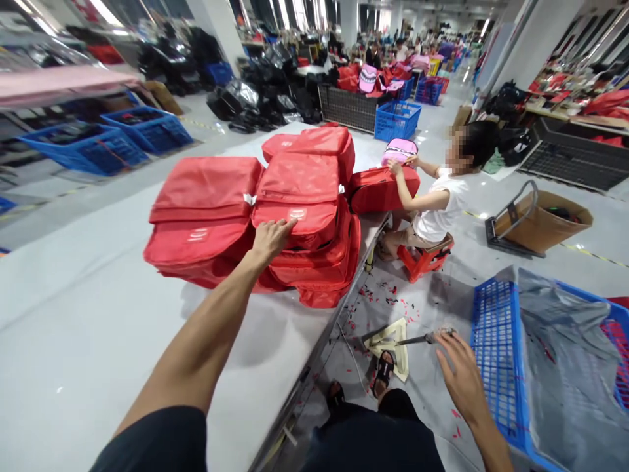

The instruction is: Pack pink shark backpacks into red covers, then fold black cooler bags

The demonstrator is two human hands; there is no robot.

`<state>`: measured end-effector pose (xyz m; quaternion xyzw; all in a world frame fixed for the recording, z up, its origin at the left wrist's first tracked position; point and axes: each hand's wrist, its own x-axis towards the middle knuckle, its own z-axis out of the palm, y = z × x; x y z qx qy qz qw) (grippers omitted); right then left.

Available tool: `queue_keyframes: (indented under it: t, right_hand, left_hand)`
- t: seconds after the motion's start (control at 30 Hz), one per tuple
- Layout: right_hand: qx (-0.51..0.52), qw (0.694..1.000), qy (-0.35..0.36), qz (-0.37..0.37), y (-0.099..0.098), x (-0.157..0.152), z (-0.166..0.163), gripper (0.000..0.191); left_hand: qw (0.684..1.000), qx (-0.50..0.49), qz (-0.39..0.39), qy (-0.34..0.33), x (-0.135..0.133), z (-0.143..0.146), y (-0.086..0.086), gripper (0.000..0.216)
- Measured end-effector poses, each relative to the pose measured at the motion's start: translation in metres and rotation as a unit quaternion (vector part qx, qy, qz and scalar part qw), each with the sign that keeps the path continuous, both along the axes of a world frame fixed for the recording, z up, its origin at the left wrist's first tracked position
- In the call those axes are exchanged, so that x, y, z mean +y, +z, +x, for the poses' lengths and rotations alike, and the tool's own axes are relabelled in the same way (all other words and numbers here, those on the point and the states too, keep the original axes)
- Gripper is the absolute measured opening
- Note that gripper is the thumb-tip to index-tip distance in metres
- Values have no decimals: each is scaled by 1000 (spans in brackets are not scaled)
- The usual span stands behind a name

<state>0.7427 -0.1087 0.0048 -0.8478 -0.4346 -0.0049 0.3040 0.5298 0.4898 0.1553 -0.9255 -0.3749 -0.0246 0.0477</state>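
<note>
Grey table [98,314] fills 7 to 11 o'clock, mostly bare on the near side. The pile of red bags [211,216] sits at its far end, around 12 o'clock, stacked two or three high, roughly six of them. A blue crate [491,341] stands on the floor at 4 o'clock with a grey liner [565,367] inside; no red bag is visible in it. A seated person [439,210] at 2 o'clock on a red stool [422,259] has a hand on another red bag, with a pink bag [399,151] behind it. Red scraps [388,301] litter the floor at 5 o'clock.

The front red bag [314,226] lies on top of the pile's right stack, dead centre. The left hand [271,239] lies on its near left corner, fingers laid over the flap and lightly bent, with no closed grasp showing. The right hand [459,377] is at 5 o'clock, low beside the crate, with its fingertips at the end of a metal tool [413,339]; can't tell whether they grip it.

Progress, judged: early. The bag is only touched, not lifted, and the whole pile is on the table. Can't tell which bags are finished.
</note>
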Motion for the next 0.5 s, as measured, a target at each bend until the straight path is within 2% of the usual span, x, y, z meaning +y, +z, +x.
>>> queue_keyframes:
  t: [0.13, 0.27, 0.37, 0.43, 0.5]
  right_hand:
    - [44, 999, 14, 25, 10, 16, -8, 43]
    - [61, 995, 62, 44, 33, 54, -16, 42]
    - [59, 992, 92, 69, 62, 91, -28, 46]
    - [54, 987, 120, 96, 85, 115, -40, 47]
    - [53, 979, 153, 126, 108, 136, -55, 48]
  left_hand:
    - [1000, -16, 8, 3, -29, 6, 24, 60]
    - [993, -84, 77, 21, -75, -11, 76, 51]
    - [970, -185, 149, 44, -119, -48, 125, 45]
    - [944, -274, 182, 42, -153, -84, 153, 40]
    - [917, -351, 183, 43, -189, -129, 176, 34]
